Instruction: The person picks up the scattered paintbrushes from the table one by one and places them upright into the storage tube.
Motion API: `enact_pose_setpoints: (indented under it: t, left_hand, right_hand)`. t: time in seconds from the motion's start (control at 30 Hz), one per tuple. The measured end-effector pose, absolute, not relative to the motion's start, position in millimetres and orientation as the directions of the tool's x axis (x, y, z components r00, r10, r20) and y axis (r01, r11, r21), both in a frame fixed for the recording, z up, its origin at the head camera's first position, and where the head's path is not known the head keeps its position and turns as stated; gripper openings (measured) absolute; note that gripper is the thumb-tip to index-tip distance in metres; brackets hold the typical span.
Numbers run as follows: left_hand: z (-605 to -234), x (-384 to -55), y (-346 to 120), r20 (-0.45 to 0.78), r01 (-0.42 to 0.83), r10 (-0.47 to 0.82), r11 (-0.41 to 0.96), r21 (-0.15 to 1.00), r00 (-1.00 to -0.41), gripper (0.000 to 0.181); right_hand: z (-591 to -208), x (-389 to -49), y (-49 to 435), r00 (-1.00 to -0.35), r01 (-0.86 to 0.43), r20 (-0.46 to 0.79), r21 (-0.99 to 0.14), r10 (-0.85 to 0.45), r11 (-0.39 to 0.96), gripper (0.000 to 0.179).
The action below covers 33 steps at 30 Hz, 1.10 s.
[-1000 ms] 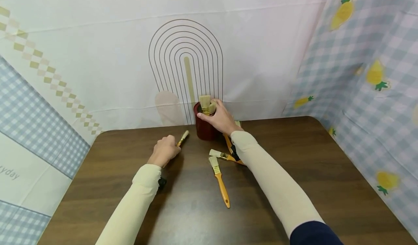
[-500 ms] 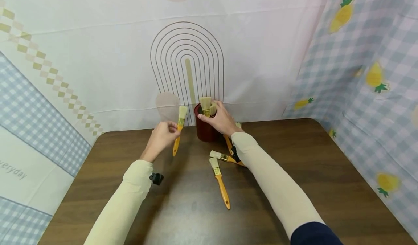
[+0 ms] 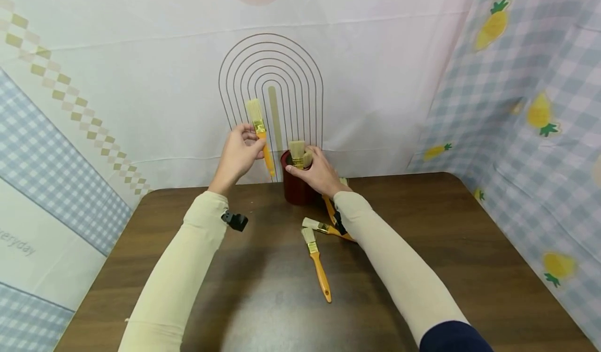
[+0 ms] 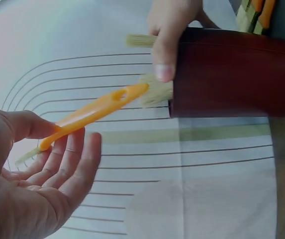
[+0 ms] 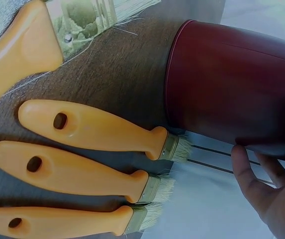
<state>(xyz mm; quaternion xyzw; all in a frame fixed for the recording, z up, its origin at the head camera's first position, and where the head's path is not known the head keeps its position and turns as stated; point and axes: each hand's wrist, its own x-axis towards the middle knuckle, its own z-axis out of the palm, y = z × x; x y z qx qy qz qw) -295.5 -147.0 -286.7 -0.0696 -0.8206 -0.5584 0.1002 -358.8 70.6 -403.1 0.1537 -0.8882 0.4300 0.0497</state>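
My left hand (image 3: 238, 151) pinches a paintbrush (image 3: 267, 156) by its orange handle, off the table, with the pale bristles pointing up and the handle end tilted toward the pot's mouth. Beside it stands a dark red cylindrical pot (image 3: 295, 189), upright near the table's back edge. Paintbrushes (image 3: 297, 151) stick out of it, bristles up. My right hand (image 3: 321, 173) grips the pot's rim from the right, its thumb (image 4: 164, 69) at the mouth in the left wrist view. Fingers (image 5: 246, 172) touch the pot's side in the right wrist view.
On the brown wooden table (image 3: 155, 247) lies a paintbrush (image 3: 320, 274), its bristles close to another brush (image 3: 324, 227) partly under my right forearm. Several orange-handled brushes (image 5: 92, 124) lie near the pot. A patterned cloth (image 3: 375, 81) hangs right behind the table.
My left hand has lifted the paintbrush from the table, turned it bristles up and raised it to the left of the pot. My right hand stays on the pot.
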Motion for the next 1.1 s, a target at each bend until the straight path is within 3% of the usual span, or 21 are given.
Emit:
enact_pose_setpoints:
  t: [0.23,0.47,0.93,1.1]
  left_hand:
    - [-283.7,-312.4,-133.5,0.288,0.266,0.002,0.396,0.879,-0.958,0.051]
    - [-286.2,-327.2,-128.4,0.283,0.262,-0.028,0.301,0.917,-0.959,0.039]
    - [-301.9,-342.7,-127.3,0.359,0.319,-0.09,0.299,0.899,-0.929,0.034]
    - [-309.3,-343.4,-127.1,0.394,0.339,-0.082,0.367,0.866,-0.916,0.032]
  right_hand:
    - [-404.5,-360.0,72.6,-0.95,-0.311,0.221,-0.75,-0.222,0.584,0.106]
    - [-405.2,-361.2,69.6,-0.948,-0.316,0.226,-0.742,-0.224,0.591,0.107]
    - [-399.5,-356.1,69.1,-0.951,-0.309,0.214,-0.733,-0.225,0.607,0.106]
    - [-398.4,-354.0,66.1,-0.95,-0.311,0.214,-0.731,-0.228,0.607,0.105]
